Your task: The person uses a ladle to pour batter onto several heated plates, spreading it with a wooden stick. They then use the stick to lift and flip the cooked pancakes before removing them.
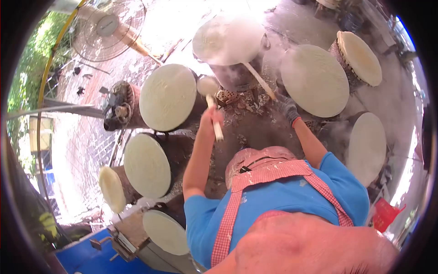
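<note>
My left hand (pixel 213 119) is bare and wrapped round the wooden handle of a ladle (pixel 208 86), whose round pale bowl points away from me, beside a large round pan (pixel 168 97) covered with a pale layer. My right hand (pixel 288 109) wears a grey glove and is closed at the near end of a wooden stick (pixel 260 81). The stick's far end touches the edge of a steaming round pan (pixel 229 39) at the top centre. Right of my gloved hand lies another pale-covered round pan (pixel 315 80).
More pale rounds stand about me: two at the left (pixel 147 165) (pixel 112 189), one at the lower left (pixel 165 232), two at the right (pixel 367 148) (pixel 359 58). A fan (pixel 107 25) stands at the upper left. Steam drifts over the upper right.
</note>
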Tool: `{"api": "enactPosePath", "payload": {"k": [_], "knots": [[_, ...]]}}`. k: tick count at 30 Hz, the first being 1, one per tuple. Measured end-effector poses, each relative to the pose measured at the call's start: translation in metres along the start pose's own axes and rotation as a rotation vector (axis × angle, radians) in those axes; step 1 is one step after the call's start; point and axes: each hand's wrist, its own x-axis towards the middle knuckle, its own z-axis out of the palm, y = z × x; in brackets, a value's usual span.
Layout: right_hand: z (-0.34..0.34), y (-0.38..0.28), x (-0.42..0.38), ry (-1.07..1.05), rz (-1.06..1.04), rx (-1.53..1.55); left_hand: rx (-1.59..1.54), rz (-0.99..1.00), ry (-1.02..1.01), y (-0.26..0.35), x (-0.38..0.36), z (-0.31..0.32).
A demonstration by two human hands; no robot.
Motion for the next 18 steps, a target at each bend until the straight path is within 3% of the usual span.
{"api": "enactPosePath", "payload": {"k": [2, 3, 4, 6, 7, 10, 11, 12, 14, 15, 16, 18], "knots": [[0.008, -0.007, 0.037, 0.114, -0.163, -0.204, -0.057, -0.051, -0.040, 0.056, 0.053, 0.036], [0.016, -0.018, 0.042, 0.129, -0.155, -0.207, 0.068, 0.083, -0.052, 0.071, 0.073, 0.056], [0.031, -0.042, 0.046, 0.153, -0.081, 0.039, 0.053, 0.157, -0.061, 0.088, 0.102, 0.068], [0.065, -0.097, 0.054, 0.190, 0.055, 0.543, -0.096, -0.052, -0.072, 0.126, 0.161, 0.080], [0.073, -0.115, 0.051, 0.055, -0.102, 0.052, -0.021, 0.032, 0.009, 0.132, 0.177, 0.090], [0.090, -0.087, 0.109, -0.022, -0.117, 0.102, 0.035, 0.173, 0.096, 0.140, 0.212, 0.093], [0.097, -0.092, 0.113, 0.007, -0.187, -0.202, 0.032, 0.233, 0.111, 0.144, 0.220, 0.089], [0.093, -0.099, 0.111, 0.002, -0.190, -0.200, 0.032, 0.239, 0.111, 0.149, 0.227, 0.086], [0.099, -0.139, 0.087, 0.017, -0.357, -1.014, 0.052, 0.228, 0.245, 0.150, 0.214, 0.080], [0.077, -0.041, 0.136, 0.099, -0.597, -0.196, -0.041, 0.156, 0.166, 0.152, 0.203, 0.078], [0.078, -0.070, 0.125, 0.104, -0.586, -0.189, -0.035, 0.150, 0.178, 0.153, 0.196, 0.071], [0.075, -0.170, 0.094, 0.086, -0.013, -1.011, -0.028, 0.147, -0.076, 0.155, 0.191, 0.064]]}}
